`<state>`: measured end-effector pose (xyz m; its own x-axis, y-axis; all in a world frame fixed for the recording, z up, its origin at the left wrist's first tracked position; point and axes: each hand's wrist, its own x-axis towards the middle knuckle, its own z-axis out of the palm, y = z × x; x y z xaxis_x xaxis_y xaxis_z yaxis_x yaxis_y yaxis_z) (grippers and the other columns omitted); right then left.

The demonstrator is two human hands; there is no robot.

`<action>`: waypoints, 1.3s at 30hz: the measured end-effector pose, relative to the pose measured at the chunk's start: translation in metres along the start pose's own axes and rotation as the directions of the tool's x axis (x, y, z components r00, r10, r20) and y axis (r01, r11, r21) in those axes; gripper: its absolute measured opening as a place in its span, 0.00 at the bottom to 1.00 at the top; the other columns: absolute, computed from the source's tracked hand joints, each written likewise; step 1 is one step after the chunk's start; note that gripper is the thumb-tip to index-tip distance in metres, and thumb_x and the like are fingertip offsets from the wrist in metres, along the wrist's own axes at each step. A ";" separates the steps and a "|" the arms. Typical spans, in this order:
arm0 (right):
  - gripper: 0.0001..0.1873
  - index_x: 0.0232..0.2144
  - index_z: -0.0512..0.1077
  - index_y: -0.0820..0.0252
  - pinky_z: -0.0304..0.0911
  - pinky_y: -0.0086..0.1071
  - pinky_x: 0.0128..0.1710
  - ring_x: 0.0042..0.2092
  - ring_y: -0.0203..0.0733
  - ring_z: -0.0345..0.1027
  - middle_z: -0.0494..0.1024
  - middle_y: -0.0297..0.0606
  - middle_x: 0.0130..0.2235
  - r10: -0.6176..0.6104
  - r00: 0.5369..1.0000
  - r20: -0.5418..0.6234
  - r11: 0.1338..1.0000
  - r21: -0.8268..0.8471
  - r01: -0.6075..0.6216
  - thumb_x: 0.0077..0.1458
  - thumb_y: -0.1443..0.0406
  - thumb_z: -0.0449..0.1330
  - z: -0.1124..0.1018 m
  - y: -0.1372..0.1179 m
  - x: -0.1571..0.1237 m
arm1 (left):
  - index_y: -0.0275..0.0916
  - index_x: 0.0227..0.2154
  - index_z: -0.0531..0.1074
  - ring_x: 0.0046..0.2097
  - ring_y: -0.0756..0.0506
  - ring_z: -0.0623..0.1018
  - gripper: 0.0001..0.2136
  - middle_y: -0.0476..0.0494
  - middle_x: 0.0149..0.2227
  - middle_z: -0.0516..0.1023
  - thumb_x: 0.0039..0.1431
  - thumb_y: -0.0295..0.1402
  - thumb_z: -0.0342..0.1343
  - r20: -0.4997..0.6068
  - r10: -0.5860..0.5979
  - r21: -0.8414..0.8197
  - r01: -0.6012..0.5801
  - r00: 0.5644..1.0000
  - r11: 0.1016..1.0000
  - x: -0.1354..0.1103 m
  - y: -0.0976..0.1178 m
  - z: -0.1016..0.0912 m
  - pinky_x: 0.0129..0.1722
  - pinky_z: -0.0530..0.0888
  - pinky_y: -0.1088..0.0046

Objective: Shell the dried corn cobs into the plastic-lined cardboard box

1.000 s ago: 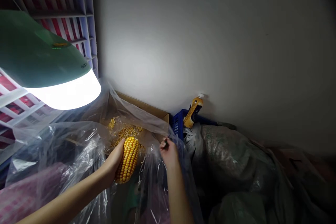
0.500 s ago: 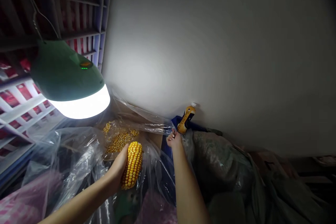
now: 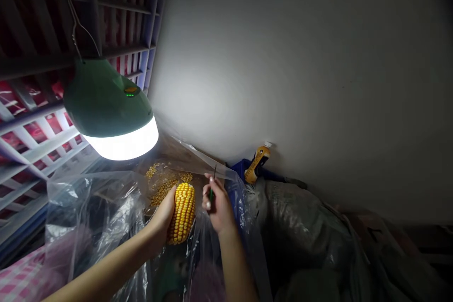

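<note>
My left hand is wrapped around an ear of corn, which stands nearly upright with full rows of yellow kernels facing me. To its right, my right hand grips a slim green-handled screwdriver, its thin dark shaft pointing up. A small gap separates the screwdriver from the corn. Behind the ear, loose corn kernels lie in a clear plastic bag spread open below my hands. Part of the ear's left side is hidden by my thumb and palm.
A lit green lamp hangs by a wire from a plastic crate at left. A bottle with an orange label leans near the wall. Stuffed sacks lie at right.
My right hand has come left from beside the bottle toward the corn, and the screwdriver now shows in it. The left hand still holds the ear; the view has shifted slightly.
</note>
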<state>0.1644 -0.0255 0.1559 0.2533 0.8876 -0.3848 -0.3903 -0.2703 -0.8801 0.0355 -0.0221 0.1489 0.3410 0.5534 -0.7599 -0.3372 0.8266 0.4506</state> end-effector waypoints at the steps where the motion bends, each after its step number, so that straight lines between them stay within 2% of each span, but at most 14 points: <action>1: 0.13 0.38 0.70 0.59 0.42 0.22 0.14 0.15 0.26 0.48 0.62 0.26 0.18 -0.083 0.996 0.035 0.979 -0.181 0.088 0.51 0.60 0.54 0.004 0.004 -0.013 | 0.37 0.30 0.69 0.21 0.44 0.75 0.18 0.42 0.21 0.75 0.54 0.47 0.44 0.013 -0.008 0.004 0.008 1.000 1.000 -0.001 0.000 0.000 0.20 0.71 0.70; 3: 0.14 0.36 0.72 0.60 0.48 0.23 0.18 0.20 0.29 0.54 0.61 0.27 0.18 -0.251 0.966 0.057 0.857 -0.451 0.249 0.50 0.57 0.55 0.004 0.007 -0.033 | 0.37 0.31 0.69 0.21 0.44 0.75 0.18 0.43 0.21 0.75 0.54 0.47 0.44 0.034 -0.015 0.011 0.015 0.999 1.000 -0.003 0.001 0.000 0.19 0.71 0.71; 5: 0.15 0.31 0.73 0.61 0.51 0.24 0.22 0.23 0.31 0.55 0.61 0.29 0.19 -0.347 0.936 0.056 0.748 -0.586 0.312 0.52 0.56 0.53 -0.003 0.008 -0.044 | 0.37 0.31 0.69 0.22 0.44 0.75 0.18 0.43 0.21 0.75 0.53 0.48 0.45 0.047 0.019 0.031 -0.021 0.999 0.999 -0.004 0.001 0.001 0.19 0.71 0.72; 7: 0.15 0.28 0.70 0.62 0.50 0.24 0.22 0.23 0.30 0.53 0.60 0.29 0.20 -0.360 0.932 0.052 0.719 -0.621 0.312 0.54 0.56 0.51 -0.011 0.007 -0.049 | 0.36 0.31 0.69 0.23 0.44 0.76 0.20 0.42 0.22 0.76 0.52 0.49 0.45 0.076 0.061 0.047 -0.065 0.995 0.997 -0.004 0.003 0.001 0.20 0.71 0.72; 11: 0.15 0.23 0.65 0.61 0.49 0.24 0.22 0.23 0.29 0.51 0.59 0.28 0.20 -0.365 0.930 0.049 0.719 -0.619 0.315 0.54 0.57 0.50 -0.017 0.005 -0.055 | 0.35 0.28 0.70 0.23 0.45 0.75 0.21 0.42 0.22 0.76 0.52 0.51 0.46 0.142 0.143 0.085 -0.156 0.980 0.984 -0.002 0.007 0.002 0.21 0.70 0.72; 16: 0.14 0.22 0.67 0.61 0.50 0.23 0.23 0.23 0.30 0.55 0.64 0.30 0.20 -0.420 0.904 0.073 0.601 -0.725 0.337 0.54 0.59 0.52 -0.017 0.002 -0.066 | 0.36 0.24 0.68 0.19 0.48 0.71 0.20 0.47 0.17 0.72 0.52 0.51 0.47 0.173 0.220 0.155 -0.247 0.960 0.956 0.001 0.010 0.002 0.18 0.67 0.75; 22: 0.12 0.24 0.70 0.60 0.53 0.22 0.25 0.24 0.30 0.59 0.69 0.30 0.22 -0.426 0.896 0.121 0.525 -0.774 0.354 0.53 0.60 0.53 -0.026 -0.004 -0.071 | 0.36 0.23 0.66 0.19 0.49 0.70 0.20 0.48 0.17 0.70 0.52 0.51 0.47 0.171 0.246 0.225 -0.281 0.954 0.933 0.007 0.008 0.001 0.19 0.66 0.75; 26: 0.12 0.24 0.71 0.60 0.53 0.23 0.25 0.25 0.31 0.60 0.69 0.31 0.22 -0.412 0.903 0.118 0.506 -0.795 0.335 0.53 0.61 0.53 -0.028 -0.007 -0.071 | 0.36 0.23 0.67 0.19 0.48 0.70 0.20 0.47 0.17 0.71 0.51 0.51 0.47 0.181 0.251 0.248 -0.291 0.951 0.924 0.011 0.005 0.000 0.19 0.66 0.75; 32: 0.13 0.21 0.69 0.61 0.49 0.24 0.23 0.22 0.29 0.56 0.66 0.29 0.19 -0.367 0.919 0.144 0.522 -0.786 0.331 0.53 0.61 0.52 -0.029 -0.009 -0.071 | 0.36 0.22 0.68 0.19 0.48 0.70 0.20 0.47 0.17 0.72 0.51 0.50 0.48 0.173 0.239 0.303 -0.283 0.955 0.910 0.013 0.004 -0.003 0.18 0.67 0.75; 36: 0.15 0.18 0.66 0.62 0.48 0.24 0.22 0.22 0.29 0.54 0.61 0.28 0.18 -0.331 0.932 0.150 0.553 -0.769 0.320 0.52 0.60 0.52 -0.032 -0.007 -0.067 | 0.36 0.23 0.70 0.20 0.47 0.72 0.21 0.46 0.19 0.73 0.51 0.51 0.48 0.187 0.155 0.383 -0.218 0.970 0.898 0.014 0.006 -0.004 0.20 0.68 0.75; 39: 0.16 0.18 0.66 0.62 0.48 0.24 0.23 0.23 0.29 0.53 0.61 0.28 0.18 -0.289 0.950 0.121 0.618 -0.734 0.281 0.52 0.59 0.53 -0.032 -0.003 -0.063 | 0.36 0.24 0.72 0.20 0.46 0.72 0.21 0.46 0.19 0.74 0.51 0.50 0.48 0.166 0.086 0.407 -0.148 0.982 0.901 0.015 0.008 -0.006 0.20 0.68 0.75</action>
<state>0.1783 -0.0922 0.1736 0.2467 0.9660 -0.0773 0.4803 -0.1912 -0.8560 0.0326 -0.0079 0.1382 0.4516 0.6320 -0.6298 0.0027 0.7049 0.7093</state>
